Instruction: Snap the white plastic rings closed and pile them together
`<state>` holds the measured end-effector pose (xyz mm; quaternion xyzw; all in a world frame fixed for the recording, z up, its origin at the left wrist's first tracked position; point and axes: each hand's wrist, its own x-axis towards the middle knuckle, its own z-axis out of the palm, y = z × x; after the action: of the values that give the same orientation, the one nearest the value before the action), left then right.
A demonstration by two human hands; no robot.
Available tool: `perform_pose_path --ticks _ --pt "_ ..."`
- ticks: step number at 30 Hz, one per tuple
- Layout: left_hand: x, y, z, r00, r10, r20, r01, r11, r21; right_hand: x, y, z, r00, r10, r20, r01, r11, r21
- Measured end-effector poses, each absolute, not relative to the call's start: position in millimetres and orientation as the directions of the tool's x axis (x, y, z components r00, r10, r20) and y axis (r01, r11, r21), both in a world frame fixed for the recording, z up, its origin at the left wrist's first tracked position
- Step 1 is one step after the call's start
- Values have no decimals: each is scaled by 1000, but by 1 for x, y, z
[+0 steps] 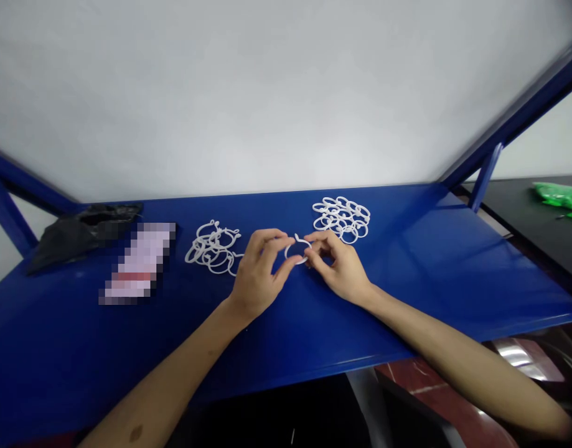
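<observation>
A white plastic ring (297,250) is pinched between both my hands just above the blue table (430,261). My left hand (257,274) grips its left side with thumb and fingers. Its right side is held in the fingertips of my right hand (339,264). A heap of several white rings (215,247) lies on the table just left of my left hand. Another heap of white rings (342,218) lies behind my right hand.
A black bag (80,233) lies at the table's far left, with a blurred pink and white packet (139,261) beside it. Blue frame bars rise at both ends. A black table with green items (563,198) stands at the right.
</observation>
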<state>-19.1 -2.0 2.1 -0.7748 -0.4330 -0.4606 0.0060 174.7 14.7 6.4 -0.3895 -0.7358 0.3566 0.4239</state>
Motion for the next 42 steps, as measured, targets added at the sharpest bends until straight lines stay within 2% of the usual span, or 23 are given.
perform_pose_path --ticks 2,4,6,8,11,15,23,27,33,35,38,40,42 --pt "-17 -3 4 56 768 638 640 -518 568 177 15 4 -368 854 367 306 484 -820" --pt "-17 -2 4 1 861 508 562 -421 712 177 14 3 -415 827 379 326 524 -787" --pt "-18 -1 3 -4 916 401 474 -351 808 176 13 3 -449 806 385 335 551 -764" --pt "-20 -2 1 -13 933 360 447 -317 836 176 12 4 -470 792 389 343 570 -746" --pt "-20 -5 0 -15 915 402 525 -335 782 179 9 5 -506 759 411 345 614 -710" --pt "-19 -8 4 55 854 518 597 -444 669 181 8 7 -559 703 440 324 673 -665" --pt "-15 -5 3 221 698 681 621 -640 453 182 18 13 -524 775 353 260 540 -801" --pt "-18 -5 -4 319 612 724 601 -721 345 186 16 14 -564 722 401 257 615 -745" --pt "-23 -9 -4 496 477 725 523 -831 189 186 16 11 -681 565 465 229 768 -598" --pt "-21 -8 -3 510 494 704 531 -825 195 186 18 13 -696 531 483 224 800 -557" --pt "-23 0 -6 445 596 668 601 -752 270 193 25 24 -662 520 540 261 835 -484" --pt "-32 10 -9 364 689 627 698 -647 306 207 34 35 -574 567 591 364 823 -436" --pt "-49 21 -11 255 773 581 812 -498 306 229 46 42 -423 659 622 530 737 -420"
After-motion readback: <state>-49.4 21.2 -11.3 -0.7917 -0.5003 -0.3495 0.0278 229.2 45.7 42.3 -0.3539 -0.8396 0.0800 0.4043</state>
